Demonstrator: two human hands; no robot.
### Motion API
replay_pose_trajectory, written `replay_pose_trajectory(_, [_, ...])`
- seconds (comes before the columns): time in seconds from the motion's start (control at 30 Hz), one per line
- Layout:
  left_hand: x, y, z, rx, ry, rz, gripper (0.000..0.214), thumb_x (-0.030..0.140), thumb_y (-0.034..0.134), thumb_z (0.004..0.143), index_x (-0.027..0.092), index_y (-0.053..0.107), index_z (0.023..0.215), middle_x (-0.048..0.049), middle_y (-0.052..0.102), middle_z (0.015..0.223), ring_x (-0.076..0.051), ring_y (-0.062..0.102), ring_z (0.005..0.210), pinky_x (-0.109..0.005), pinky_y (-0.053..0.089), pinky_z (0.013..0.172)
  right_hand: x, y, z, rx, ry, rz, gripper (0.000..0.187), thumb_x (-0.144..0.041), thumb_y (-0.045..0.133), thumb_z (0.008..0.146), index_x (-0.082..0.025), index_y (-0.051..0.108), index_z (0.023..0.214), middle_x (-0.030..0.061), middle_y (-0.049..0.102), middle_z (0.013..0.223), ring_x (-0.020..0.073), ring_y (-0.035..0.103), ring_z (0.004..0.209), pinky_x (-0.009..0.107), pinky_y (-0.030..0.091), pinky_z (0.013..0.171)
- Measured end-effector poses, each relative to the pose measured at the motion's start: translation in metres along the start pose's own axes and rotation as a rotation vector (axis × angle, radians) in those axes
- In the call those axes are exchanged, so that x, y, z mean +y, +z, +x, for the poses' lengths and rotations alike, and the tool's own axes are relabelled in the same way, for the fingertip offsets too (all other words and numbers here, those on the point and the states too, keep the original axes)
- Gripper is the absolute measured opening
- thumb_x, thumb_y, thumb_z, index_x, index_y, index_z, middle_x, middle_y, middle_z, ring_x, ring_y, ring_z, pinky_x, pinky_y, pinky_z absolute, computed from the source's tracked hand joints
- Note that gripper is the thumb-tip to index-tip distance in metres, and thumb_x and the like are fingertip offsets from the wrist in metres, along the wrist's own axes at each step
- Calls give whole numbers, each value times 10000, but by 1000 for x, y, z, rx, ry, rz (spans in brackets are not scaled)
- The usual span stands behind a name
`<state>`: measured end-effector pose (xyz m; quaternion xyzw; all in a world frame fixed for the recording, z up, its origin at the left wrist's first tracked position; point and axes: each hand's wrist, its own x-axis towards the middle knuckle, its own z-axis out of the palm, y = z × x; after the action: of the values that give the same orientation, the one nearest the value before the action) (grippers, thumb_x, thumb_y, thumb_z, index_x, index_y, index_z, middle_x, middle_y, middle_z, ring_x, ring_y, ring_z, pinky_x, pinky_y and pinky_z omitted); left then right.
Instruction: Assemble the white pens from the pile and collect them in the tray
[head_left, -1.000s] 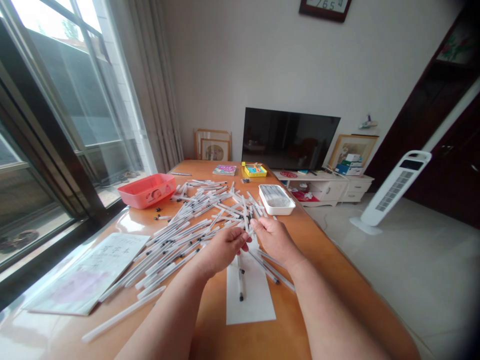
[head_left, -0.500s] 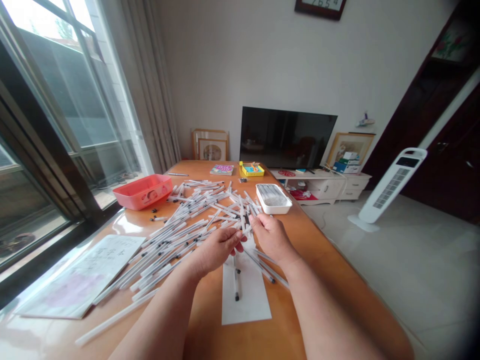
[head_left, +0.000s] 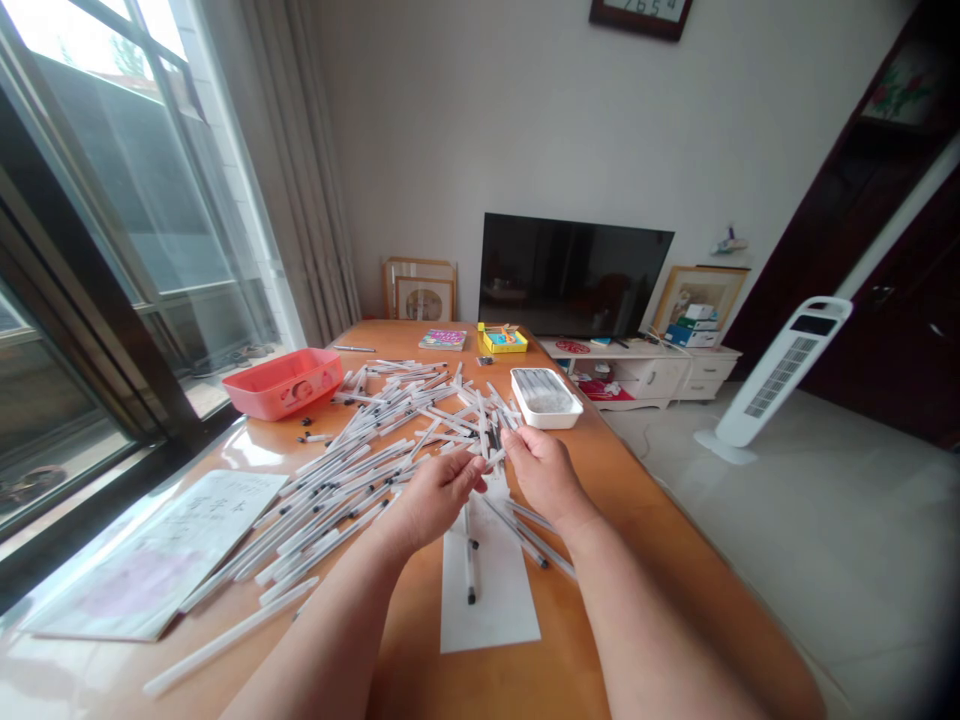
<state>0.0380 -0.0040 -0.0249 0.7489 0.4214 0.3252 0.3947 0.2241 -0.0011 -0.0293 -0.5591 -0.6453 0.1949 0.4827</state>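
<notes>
Over the sheet of white paper (head_left: 491, 620), my left hand (head_left: 442, 492) and my right hand (head_left: 546, 472) meet with closed fingers. Between them is a short whitish, see-through length of a pen (head_left: 496, 458), pinched from both sides; its ends are hidden by the fingers. Below my hands, a clear pen with a black end (head_left: 470, 575) lies on the paper, beside a small black piece (head_left: 473, 544). Many clear pens (head_left: 352, 470) with black parts lie loosely heaped to the left and beyond. A few more pens (head_left: 532, 540) lie under my right wrist.
A white tub (head_left: 546, 415) with grey-looking contents stands beyond my right hand. The red plastic basket (head_left: 281, 390) is at the left edge, near a thin booklet (head_left: 165, 560). Farther back are a yellow box (head_left: 506, 345) and a colourful book (head_left: 442, 340). The table's right edge runs beside my right arm.
Both hands stay pinched on the pen and have barely moved; slightly more of the whitish piece shows between them. The view has shifted a little.
</notes>
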Motion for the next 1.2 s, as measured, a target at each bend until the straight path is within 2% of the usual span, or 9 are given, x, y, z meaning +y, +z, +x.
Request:
replay_pose_trajectory(0.07, [1, -2, -1, -77, -51, -45, 453, 558, 436, 943, 173, 667, 888, -52, 692, 813, -157, 551, 667, -276, 427, 651, -1, -1, 0, -10, -6, 0, 449, -541, 455, 946, -211, 468, 642, -38, 454, 577, 129, 376, 569, 257, 303, 553])
replay_pose_trajectory(0.13, [0, -3, -1, -94, -59, -44, 438, 553, 456, 937, 169, 666, 914, -49, 685, 789, -156, 542, 659, -273, 422, 642, -1, -1, 0, -14, -4, 2, 446, -540, 459, 944, -211, 473, 643, -42, 432, 563, 130, 371, 563, 258, 295, 545])
replay_pose_trajectory(0.23, [-3, -2, 0, -27, 2, 25, 394, 522, 491, 929, 172, 667, 886, -35, 660, 755, -151, 525, 660, -265, 394, 628, 1, 0, 1, -14, 11, 12, 443, -540, 476, 933, -210, 479, 637, -46, 403, 547, 131, 370, 565, 256, 286, 536])
replay_pose_trajectory(0.47, [0, 2, -1, 125, 126, 259, 243, 404, 536, 913, 213, 639, 802, 2, 612, 692, -156, 519, 655, -269, 343, 626, 14, 7, 4, 3, 69, 32, 442, -554, 505, 899, -192, 547, 649, -39, 464, 575, 129, 385, 585, 247, 303, 552])
replay_pose_trajectory(0.63, [3, 3, 0, 155, 156, 369, 196, 375, 564, 891, 230, 644, 785, -13, 652, 743, -176, 557, 696, -282, 340, 658, 13, 8, 3, 7, 108, 57, 438, -553, 531, 883, -192, 544, 635, -39, 462, 558, 131, 402, 580, 248, 318, 556])
replay_pose_trajectory(0.7, [3, 1, 0, 153, 150, 361, 200, 379, 563, 890, 232, 644, 782, -11, 644, 732, -176, 552, 690, -282, 343, 659, 10, 7, 3, -28, 128, 108, 453, -578, 537, 880, -193, 552, 642, -34, 472, 547, 133, 414, 567, 251, 327, 553])
replay_pose_trajectory(0.87, [-3, -4, 1, 222, 63, 221, 261, 442, 559, 891, 217, 651, 793, 0, 608, 688, -156, 507, 639, -276, 337, 614, 9, -7, 4, -75, 184, 256, 444, -584, 495, 906, -191, 606, 730, -15, 537, 558, 146, 477, 561, 260, 380, 586])
replay_pose_trajectory(0.97, [-11, -6, 5, 311, -12, 12, 301, 489, 611, 852, 193, 662, 847, -9, 632, 719, -154, 528, 658, -269, 369, 623, 17, -14, 6, -80, 193, 142, 347, -481, 540, 883, -197, 582, 688, -13, 562, 577, 142, 478, 569, 257, 366, 582])
replay_pose_trajectory(1.2, [-9, -14, 6, 497, -126, -375, 423, 542, 716, 762, 150, 642, 903, -54, 682, 804, -140, 554, 689, -258, 419, 647, 39, -7, 2, -282, 140, -190, 73, -259, 613, 759, -209, 637, 711, -12, 610, 643, 140, 498, 591, 244, 286, 537])
